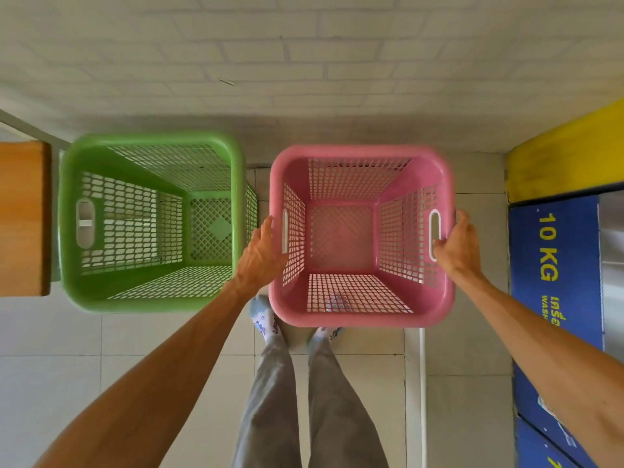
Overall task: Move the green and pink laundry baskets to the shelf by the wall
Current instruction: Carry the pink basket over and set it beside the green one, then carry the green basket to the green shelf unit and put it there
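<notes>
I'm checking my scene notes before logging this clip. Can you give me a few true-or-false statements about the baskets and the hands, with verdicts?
1. Both hands are on the pink basket. True: the left hand and the right hand are at its two side handles.
2. The green basket holds folded clothes. False: it is empty.
3. The green basket sits to the left of the pink one. True.
4. The pink basket is stacked inside the green one. False: they are side by side, apart.
5. The blue panel reads "10 KG". True.
</notes>
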`<state>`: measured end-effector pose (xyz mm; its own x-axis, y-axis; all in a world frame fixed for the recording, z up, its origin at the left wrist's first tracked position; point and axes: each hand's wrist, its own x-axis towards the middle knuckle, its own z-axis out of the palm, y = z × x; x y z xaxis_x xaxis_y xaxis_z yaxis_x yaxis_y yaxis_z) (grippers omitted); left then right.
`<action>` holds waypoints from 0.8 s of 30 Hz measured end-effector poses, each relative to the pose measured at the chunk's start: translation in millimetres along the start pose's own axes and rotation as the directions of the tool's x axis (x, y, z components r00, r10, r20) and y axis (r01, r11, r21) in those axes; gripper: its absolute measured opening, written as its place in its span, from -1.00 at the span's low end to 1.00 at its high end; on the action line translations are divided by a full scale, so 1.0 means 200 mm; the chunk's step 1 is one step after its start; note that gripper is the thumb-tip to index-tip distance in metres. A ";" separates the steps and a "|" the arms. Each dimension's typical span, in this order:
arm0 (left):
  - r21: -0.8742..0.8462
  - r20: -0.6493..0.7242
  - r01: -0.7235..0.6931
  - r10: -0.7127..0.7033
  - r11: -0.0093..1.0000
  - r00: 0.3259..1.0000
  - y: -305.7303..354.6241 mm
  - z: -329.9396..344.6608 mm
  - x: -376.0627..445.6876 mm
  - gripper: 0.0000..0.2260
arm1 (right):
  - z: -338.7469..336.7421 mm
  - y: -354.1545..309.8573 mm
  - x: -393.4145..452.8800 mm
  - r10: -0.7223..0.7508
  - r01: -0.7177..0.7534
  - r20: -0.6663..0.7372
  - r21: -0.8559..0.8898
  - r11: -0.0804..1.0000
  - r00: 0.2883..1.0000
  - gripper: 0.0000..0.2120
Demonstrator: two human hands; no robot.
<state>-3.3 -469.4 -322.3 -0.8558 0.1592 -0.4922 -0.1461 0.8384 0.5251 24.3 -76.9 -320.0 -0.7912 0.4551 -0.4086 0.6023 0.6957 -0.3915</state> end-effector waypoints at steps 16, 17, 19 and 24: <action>0.258 -0.134 -0.044 0.081 0.965 0.988 -0.15 -0.68 -0.27 -0.30 | 0.02 -0.82 -0.41 -0.456 0.485 0.168 -0.243 0.840 0.874 -0.38; 0.279 -0.140 -0.031 0.072 0.960 0.987 -0.20 -0.71 -0.28 -0.30 | 0.05 -0.88 -0.43 -0.489 0.520 0.178 -0.246 0.818 0.854 -0.39; 0.313 -0.149 -0.013 0.063 0.950 0.987 -0.30 -0.77 -0.31 -0.29 | 0.11 -1.00 -0.48 -0.531 0.569 0.208 -0.244 0.785 0.821 -0.40; 0.306 -0.150 0.059 -0.013 0.950 0.989 -0.55 -0.94 -0.40 -0.29 | 0.29 -1.27 -0.61 -0.553 0.609 0.265 -0.235 0.758 0.790 -0.41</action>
<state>-12.7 -672.4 -210.1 -0.9186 0.0686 -0.3891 -0.0370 0.9655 0.2576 -27.0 -341.6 -218.9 -0.9300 -0.1723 -0.3246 -0.0504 0.9348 -0.3517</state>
